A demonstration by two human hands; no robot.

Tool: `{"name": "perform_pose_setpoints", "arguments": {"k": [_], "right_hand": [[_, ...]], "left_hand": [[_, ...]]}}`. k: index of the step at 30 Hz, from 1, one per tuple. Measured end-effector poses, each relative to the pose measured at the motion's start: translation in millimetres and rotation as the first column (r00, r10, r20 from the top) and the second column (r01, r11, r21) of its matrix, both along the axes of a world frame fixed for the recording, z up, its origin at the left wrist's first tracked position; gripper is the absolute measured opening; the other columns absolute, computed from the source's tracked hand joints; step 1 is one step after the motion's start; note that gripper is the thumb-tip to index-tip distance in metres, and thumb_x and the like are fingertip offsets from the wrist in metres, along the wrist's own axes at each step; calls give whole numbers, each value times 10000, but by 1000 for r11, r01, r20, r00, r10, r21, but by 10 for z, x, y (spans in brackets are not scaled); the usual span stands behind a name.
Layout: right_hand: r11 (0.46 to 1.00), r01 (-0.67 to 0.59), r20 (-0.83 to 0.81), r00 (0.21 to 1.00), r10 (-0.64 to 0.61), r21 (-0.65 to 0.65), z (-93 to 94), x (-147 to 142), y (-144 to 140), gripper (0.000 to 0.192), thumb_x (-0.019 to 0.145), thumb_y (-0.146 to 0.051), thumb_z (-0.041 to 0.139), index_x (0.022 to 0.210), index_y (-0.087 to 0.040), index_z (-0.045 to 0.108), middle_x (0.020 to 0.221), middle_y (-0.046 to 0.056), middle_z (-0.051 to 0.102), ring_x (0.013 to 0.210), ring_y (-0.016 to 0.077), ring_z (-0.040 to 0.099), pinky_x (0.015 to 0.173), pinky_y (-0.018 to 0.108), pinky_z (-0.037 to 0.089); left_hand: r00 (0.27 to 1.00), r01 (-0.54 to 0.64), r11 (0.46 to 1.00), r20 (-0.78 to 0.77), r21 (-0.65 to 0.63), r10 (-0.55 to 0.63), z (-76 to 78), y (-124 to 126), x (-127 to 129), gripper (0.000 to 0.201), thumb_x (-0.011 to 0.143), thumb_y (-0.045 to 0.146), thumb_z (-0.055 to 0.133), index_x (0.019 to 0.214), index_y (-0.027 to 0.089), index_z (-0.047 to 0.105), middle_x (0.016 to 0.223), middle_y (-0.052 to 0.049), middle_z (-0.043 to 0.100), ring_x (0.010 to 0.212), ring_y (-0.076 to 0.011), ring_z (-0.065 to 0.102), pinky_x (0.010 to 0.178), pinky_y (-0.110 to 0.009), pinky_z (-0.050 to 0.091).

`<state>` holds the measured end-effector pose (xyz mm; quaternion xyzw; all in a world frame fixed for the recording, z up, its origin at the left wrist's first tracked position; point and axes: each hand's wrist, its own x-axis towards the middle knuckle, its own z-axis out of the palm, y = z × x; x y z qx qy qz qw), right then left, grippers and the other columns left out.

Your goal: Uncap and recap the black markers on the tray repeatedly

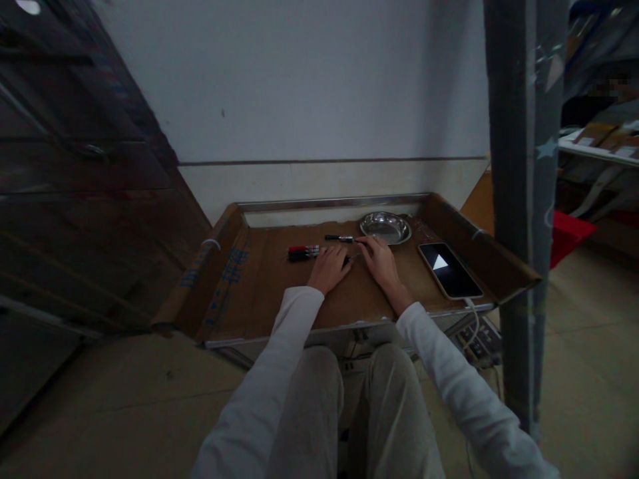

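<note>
The left hand (329,267) is laid palm down on the cardboard sheet (259,279) that lines the tray table (339,203). Its fingers are loosely curled, with the tips touching the near end of a pair of markers (303,252). Whether one marker is already pinched cannot be told at this size. The markers, red-capped and dark, lie side by side just left of the hand.

The right hand (380,261) is also laid flat, fingers slightly spread, the tips near a small dark piece (356,255) between the two hands. What that piece is cannot be determined; it may be a cap. A third pen (339,238) lies apart, farther back, just left of a metal dish (385,227).

Hazards are judged as follows:

- The markers are round and lie loose. A sideways nudge from the left fingertips may roll them towards the raised cardboard flap.
- The small piece may be flicked away by the right fingers and lost in the dim light.
- A phone (450,269) with a lit screen lies near the right wrist, and its cable (473,319) hangs over the front edge. The cable may be snagged by a withdrawn sleeve, and the phone dragged off.
- The dish may be knocked by a forward reach.
</note>
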<state>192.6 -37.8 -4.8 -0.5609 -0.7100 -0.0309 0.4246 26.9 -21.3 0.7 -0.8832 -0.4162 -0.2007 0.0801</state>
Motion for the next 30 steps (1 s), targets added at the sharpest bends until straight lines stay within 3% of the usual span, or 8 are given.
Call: {"name": "perform_pose_setpoints", "arguments": {"k": [7, 16, 21, 24, 26, 28, 30], "right_hand": [[1000, 12, -26, 1000, -12, 0, -17, 12, -3, 306, 938, -296, 383, 1096, -197, 625, 1018, 105, 605, 967, 220, 557, 872, 342, 448], [996, -84, -41, 996, 85, 6, 39, -51, -56, 319, 924, -254, 390, 1145, -203, 614, 1084, 104, 628, 1025, 222, 567, 920, 368, 451], [944, -329, -17, 944, 328, -38, 93, -125, -118, 516, 919, -220, 358, 1428, -271, 296, 1259, 53, 572, 1076, 179, 580, 951, 341, 455], [930, -368, -29, 930, 367, -20, 108, -164, -135, 619, 904, -221, 381, 1472, -248, 136, 1396, 63, 449, 1227, 180, 485, 1012, 351, 411], [936, -353, -25, 936, 352, -3, 91, -168, -112, 665, 897, -213, 390, 1478, -201, 66, 1440, 87, 386, 1291, 181, 414, 1041, 357, 383], [953, -302, 13, 953, 303, -10, 56, -153, -66, 624, 899, -197, 368, 1468, -163, 114, 1417, 110, 411, 1282, 186, 415, 1046, 365, 372], [974, -224, 86, 970, 226, -39, 17, -132, -9, 509, 899, -173, 342, 1405, -151, 299, 1312, 117, 510, 1201, 202, 478, 1018, 375, 391]], "left_hand": [[977, -170, 985, 130, 3, 168, 104, -79, -73, 164, 926, 275, 424, 1038, 202, 519, 1044, -66, 616, 986, -210, 558, 902, -336, 373], [979, -161, 986, 133, 43, 154, 148, -108, -51, 192, 925, 259, 424, 1070, 201, 536, 1045, -79, 621, 995, -220, 558, 888, -358, 387], [969, -118, 991, 225, 69, 100, 104, -78, -85, 197, 922, 227, 430, 1084, 176, 530, 1059, -88, 639, 998, -201, 581, 889, -330, 404], [944, -132, 989, 313, 72, 104, 101, -91, -122, 208, 928, 243, 419, 1095, 178, 526, 1084, -86, 642, 995, -188, 592, 883, -311, 409], [921, -200, 978, 351, 58, 167, 117, -126, -155, 224, 928, 260, 417, 1104, 175, 527, 1058, -88, 654, 955, -191, 606, 860, -311, 414], [889, -302, 953, 365, 17, 275, 136, -178, -202, 229, 919, 267, 425, 1089, 168, 541, 998, -88, 669, 914, -201, 612, 835, -317, 415], [854, -403, 914, 342, -39, 392, 146, -238, -260, 216, 902, 261, 442, 1052, 167, 566, 949, -85, 677, 901, -217, 605, 826, -332, 413]]}}
